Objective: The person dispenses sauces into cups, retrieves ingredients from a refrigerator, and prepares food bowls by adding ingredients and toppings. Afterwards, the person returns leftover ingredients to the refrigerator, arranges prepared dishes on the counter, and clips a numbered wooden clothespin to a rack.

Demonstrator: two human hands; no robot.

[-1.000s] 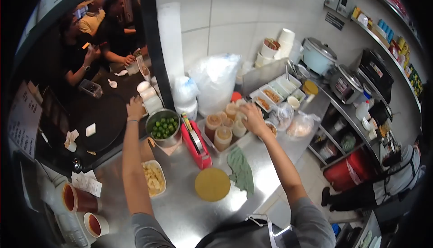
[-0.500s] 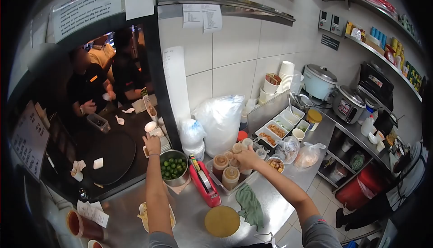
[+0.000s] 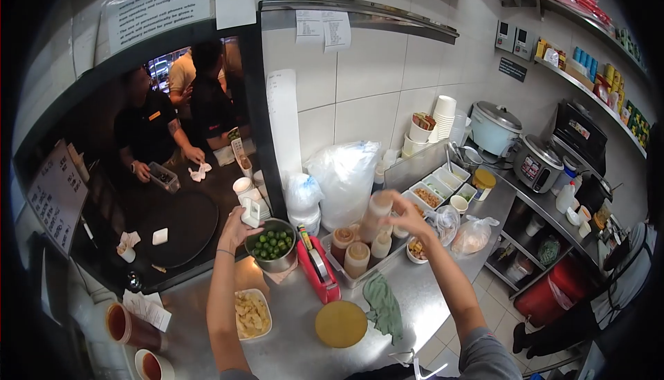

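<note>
My left hand (image 3: 237, 232) grips a small white sauce dish (image 3: 252, 211) above the left side of the steel bowl of green limes (image 3: 270, 244). My right hand (image 3: 409, 218) is closed on a squeeze bottle (image 3: 376, 217), which is lifted above the clear bin (image 3: 351, 282) and slightly blurred. More squeeze bottles (image 3: 357, 258) with brownish and pale contents stand in that bin. A red tape dispenser (image 3: 320, 277) lies between the limes and the bin. Below my left wrist sits a white tub of pale yellow chunks (image 3: 253, 313).
A green cloth (image 3: 382, 305) and a round yellowish lid (image 3: 342, 324) lie on the steel counter. Red sauce containers (image 3: 131, 328) stand at the lower left. Several people work beyond the pass window (image 3: 256, 138); another person (image 3: 626, 269) stands at right. Topping trays (image 3: 434, 190) sit at the back.
My left hand has come back from the window ledge with the white dish. My right hand has raised a squeeze bottle from the bin. The view has shifted slightly.
</note>
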